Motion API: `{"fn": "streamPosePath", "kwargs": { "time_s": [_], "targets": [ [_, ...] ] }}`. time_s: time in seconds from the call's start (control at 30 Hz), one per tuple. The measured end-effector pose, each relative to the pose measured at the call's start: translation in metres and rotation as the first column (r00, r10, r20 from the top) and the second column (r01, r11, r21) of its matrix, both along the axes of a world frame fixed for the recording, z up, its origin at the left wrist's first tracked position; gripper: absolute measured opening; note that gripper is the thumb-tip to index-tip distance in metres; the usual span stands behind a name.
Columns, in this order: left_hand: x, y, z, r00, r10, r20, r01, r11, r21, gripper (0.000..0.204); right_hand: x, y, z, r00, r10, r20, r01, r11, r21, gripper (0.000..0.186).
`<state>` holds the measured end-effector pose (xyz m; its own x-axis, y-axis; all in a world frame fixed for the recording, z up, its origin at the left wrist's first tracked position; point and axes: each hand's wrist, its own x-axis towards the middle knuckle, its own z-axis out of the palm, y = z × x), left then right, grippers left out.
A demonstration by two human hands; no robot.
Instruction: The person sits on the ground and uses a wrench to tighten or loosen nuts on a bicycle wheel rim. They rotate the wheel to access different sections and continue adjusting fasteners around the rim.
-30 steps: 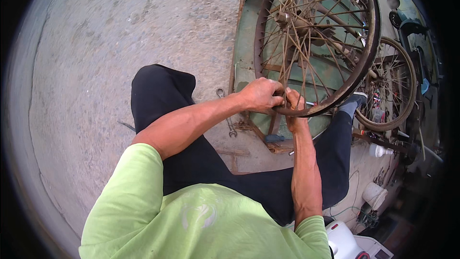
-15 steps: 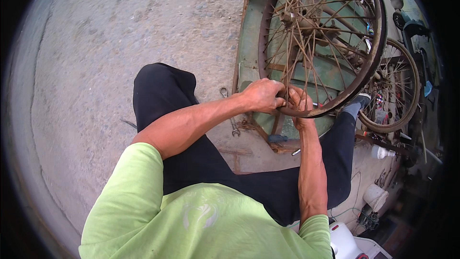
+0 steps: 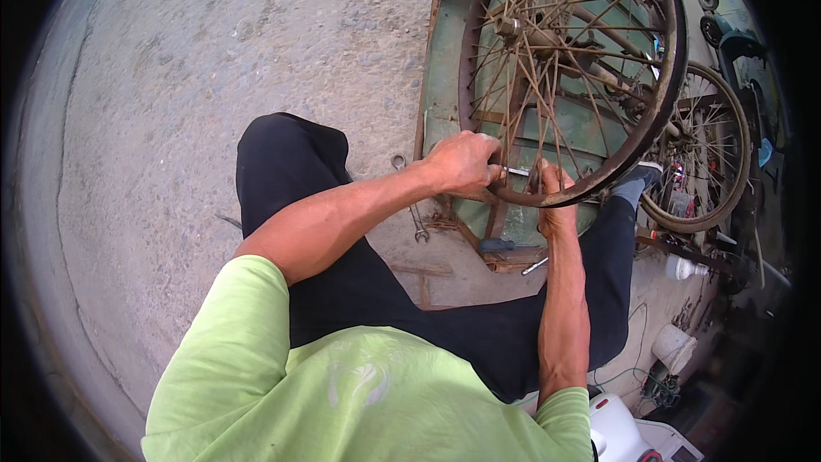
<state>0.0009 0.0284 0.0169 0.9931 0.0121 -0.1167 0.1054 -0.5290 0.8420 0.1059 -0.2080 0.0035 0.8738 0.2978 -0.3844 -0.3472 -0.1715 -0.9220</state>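
My left hand (image 3: 462, 162) is closed on a thin silver tool (image 3: 517, 171) at the lower spokes of a rusty spoked wheel (image 3: 670, 51). My right hand (image 3: 557, 216) is curled beside it, behind the lower rim among the spokes; what its fingers grip is partly hidden. The wheel's axle assembly lies over a worn green metal panel (image 3: 446, 94) with a rusty frame. A wrench (image 3: 417, 222) lies on the concrete under my left forearm. A dark-handled tool (image 3: 498, 245) rests at the panel's near edge, with a silver rod (image 3: 534, 266) beside it.
A second spoked wheel (image 3: 731, 188) stands at the right among dark metal parts. A white bucket (image 3: 671, 346), a white round object (image 3: 682, 267), wires and a white machine (image 3: 616, 428) are along the right. Pebbled concrete ground (image 3: 171, 120) spreads to the left.
My left hand has risen slightly, and the silver tool now shows between my hands instead of beside my right one. My right hand and forearm have shifted a little rightward.
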Motion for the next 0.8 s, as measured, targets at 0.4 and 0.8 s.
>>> {"fn": "streamPosePath", "kwargs": {
  "time_s": [0.4, 0.8],
  "targets": [
    [0.003, -0.003, 0.022, 0.998, 0.044, 0.050, -0.025, 0.945, -0.325, 0.040, 0.003, 0.014, 0.045, 0.951, 0.272, -0.145, -0.254, 0.958, 0.134, 0.036],
    [0.002, -0.009, 0.012, 0.985, 0.166, 0.049, -0.138, 0.924, -0.356, 0.030, -0.027, 0.024, 0.049, 0.984, 0.157, -0.082, -0.143, 0.977, 0.158, 0.042]
  ]
}}
